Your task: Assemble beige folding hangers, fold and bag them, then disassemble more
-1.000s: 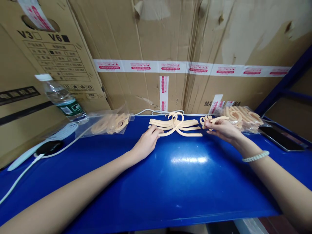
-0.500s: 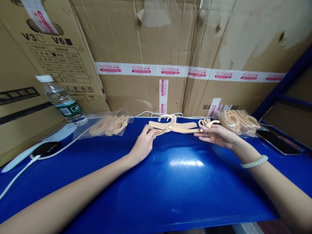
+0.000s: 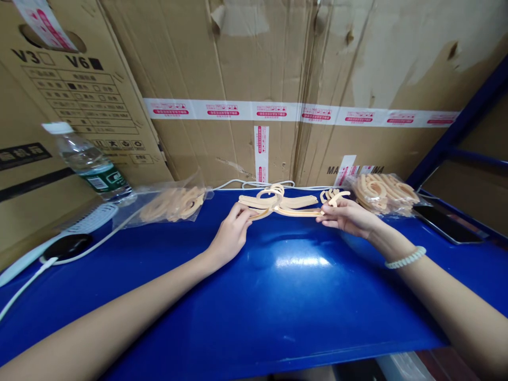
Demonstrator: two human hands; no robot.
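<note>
A beige plastic clothes hanger (image 3: 299, 212) is held level just over the blue table, its curved hook at the back. My left hand (image 3: 230, 235) is closed, with thumb and fingers pinching the hanger's left arm. At the other end, my right hand (image 3: 351, 218) pinches a small beige hook piece (image 3: 338, 199) against the tip of the right arm. Whether the piece is joined to that tip cannot be made out. More beige hanger parts (image 3: 304, 201) lie right behind, and several small curved hooks (image 3: 327, 195) rest behind my right fingers.
Clear bags of beige hanger parts lie at left (image 3: 174, 203) and right (image 3: 383, 193). A water bottle (image 3: 93, 166), a pale hairbrush (image 3: 89, 219) and a black puck with a white cable (image 3: 71, 245) are left. A phone (image 3: 448, 224) lies far right. Cardboard boxes (image 3: 222, 148) stand behind.
The whole view has shifted slightly, so things sit a little further left. The small hook piece in my right hand has tilted more upright at the hanger's tip. My left hand keeps its grip.
</note>
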